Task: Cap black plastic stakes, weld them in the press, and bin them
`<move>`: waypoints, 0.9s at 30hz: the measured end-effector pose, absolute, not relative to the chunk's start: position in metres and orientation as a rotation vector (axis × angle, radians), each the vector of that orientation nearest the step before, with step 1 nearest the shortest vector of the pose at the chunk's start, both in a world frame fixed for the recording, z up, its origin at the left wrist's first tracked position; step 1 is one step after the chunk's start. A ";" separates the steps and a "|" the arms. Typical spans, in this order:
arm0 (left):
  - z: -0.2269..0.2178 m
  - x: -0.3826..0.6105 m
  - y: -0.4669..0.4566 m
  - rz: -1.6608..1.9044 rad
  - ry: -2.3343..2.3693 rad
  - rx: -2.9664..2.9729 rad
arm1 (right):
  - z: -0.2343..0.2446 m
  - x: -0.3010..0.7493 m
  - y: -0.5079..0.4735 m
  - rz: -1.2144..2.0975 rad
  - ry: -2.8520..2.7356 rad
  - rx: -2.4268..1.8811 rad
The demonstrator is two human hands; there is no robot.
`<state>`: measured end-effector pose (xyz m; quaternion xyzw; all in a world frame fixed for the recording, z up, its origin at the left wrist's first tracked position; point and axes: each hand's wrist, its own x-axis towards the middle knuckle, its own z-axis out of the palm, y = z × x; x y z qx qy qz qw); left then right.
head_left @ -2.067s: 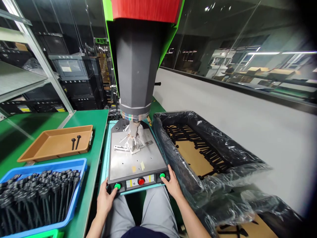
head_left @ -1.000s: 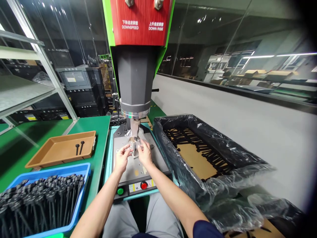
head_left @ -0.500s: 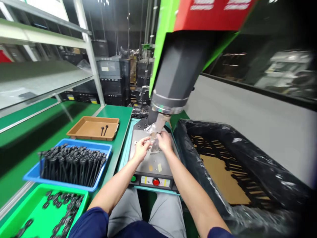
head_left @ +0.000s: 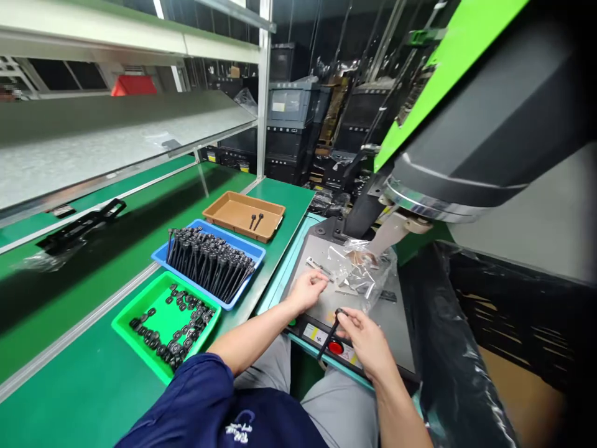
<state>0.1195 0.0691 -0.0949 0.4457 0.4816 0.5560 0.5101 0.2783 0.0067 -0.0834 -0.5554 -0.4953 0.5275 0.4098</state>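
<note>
My right hand (head_left: 366,339) pinches a slim black rod with a rounded head (head_left: 329,336) between thumb and fingers, over the front panel of the machine. The rod slants down past the red button (head_left: 335,347). Over the left side of the metal base plate (head_left: 305,252) is my left hand (head_left: 308,292), its fingers loosely bent and nothing visible in them. Just beyond it lies the small metal fixture (head_left: 347,290), under clear plastic film (head_left: 368,270). The machine's metal tip (head_left: 389,231) points down at the film, partly hiding what is below.
Left on the green table stand a blue tray (head_left: 161,254) of upright black rods, a green tray (head_left: 124,323) of small black parts and a brown tray (head_left: 228,214) with two rods. A black-lined box (head_left: 459,311) stands right. A metal shelf (head_left: 140,134) overhangs the table.
The view has turned left. Both hands have drawn back from below the machine's tip toward me and moved apart. The right hand now shows a black rod.
</note>
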 end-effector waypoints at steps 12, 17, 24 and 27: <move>-0.041 0.035 -0.078 0.983 1.404 1.516 | -0.058 0.194 -0.022 1.562 -1.326 -0.902; -0.018 -0.043 -0.092 1.054 1.749 1.597 | -0.060 0.186 -0.022 1.599 -1.370 -0.840; -0.004 -0.222 -0.060 1.261 2.573 1.261 | -0.073 0.203 -0.022 1.651 -1.341 -0.997; -0.011 -0.273 -0.039 1.031 2.780 1.129 | -0.082 0.204 -0.024 1.658 -1.329 -1.052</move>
